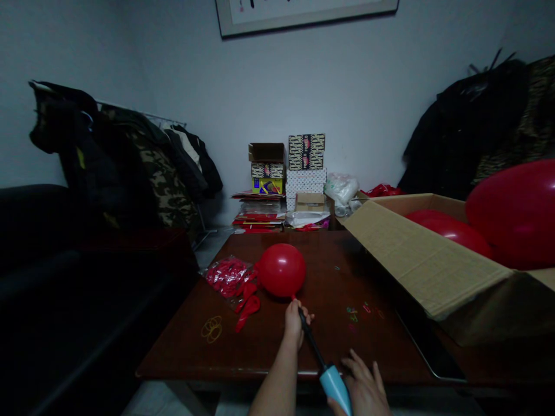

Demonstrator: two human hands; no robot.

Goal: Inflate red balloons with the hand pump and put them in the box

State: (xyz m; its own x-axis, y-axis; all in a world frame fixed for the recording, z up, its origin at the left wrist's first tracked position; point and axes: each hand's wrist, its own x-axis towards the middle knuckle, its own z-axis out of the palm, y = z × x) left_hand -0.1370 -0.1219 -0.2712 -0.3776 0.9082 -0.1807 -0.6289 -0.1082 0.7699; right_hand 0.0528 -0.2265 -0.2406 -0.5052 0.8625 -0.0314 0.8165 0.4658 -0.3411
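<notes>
My left hand is closed around the neck of an inflated red balloon, where the black tip of a hand pump meets it. The balloon rests over the table. From there the balloon pump slants toward me, with a black shaft and a light blue body. My right hand lies against the blue body, its thumb across the near side and its other fingers spread away from it. Left of the balloon are a clear bag of red balloons and a loose flat balloon.
Yellow rubber bands and several small coloured clips lie on the brown table. A cardboard box with large red balloons stands at right, beside a dark flat tablet-like object. Stacked boxes stand behind.
</notes>
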